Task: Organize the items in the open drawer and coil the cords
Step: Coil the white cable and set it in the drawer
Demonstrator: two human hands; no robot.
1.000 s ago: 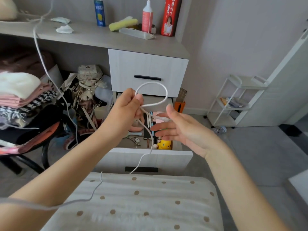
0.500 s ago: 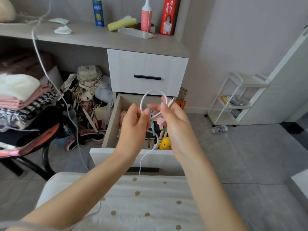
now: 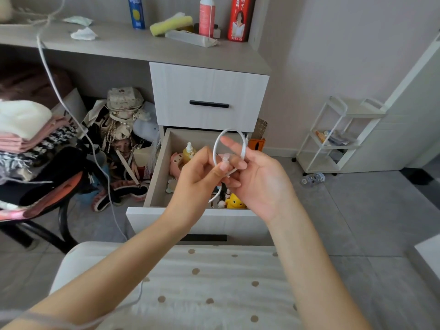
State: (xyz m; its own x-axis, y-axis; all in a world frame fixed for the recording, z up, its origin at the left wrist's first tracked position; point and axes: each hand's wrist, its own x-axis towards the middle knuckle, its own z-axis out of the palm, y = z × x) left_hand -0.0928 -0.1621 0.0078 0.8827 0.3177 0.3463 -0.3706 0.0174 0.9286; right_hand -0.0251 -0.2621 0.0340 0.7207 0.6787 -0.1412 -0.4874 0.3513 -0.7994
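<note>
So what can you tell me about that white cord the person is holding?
The white cord is thin, smooth and rubbery-looking. Its near end is bent into one round loop, held upright above the open drawer. The left hand pinches the loop's base, by a small white plug at the cord's tip; the right hand pokes its index finger through the loop, other fingers curled against it. The rest hangs slack, apparently trailing left up to the desk.

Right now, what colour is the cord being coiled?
White; the cord shows best in the head view.
</note>
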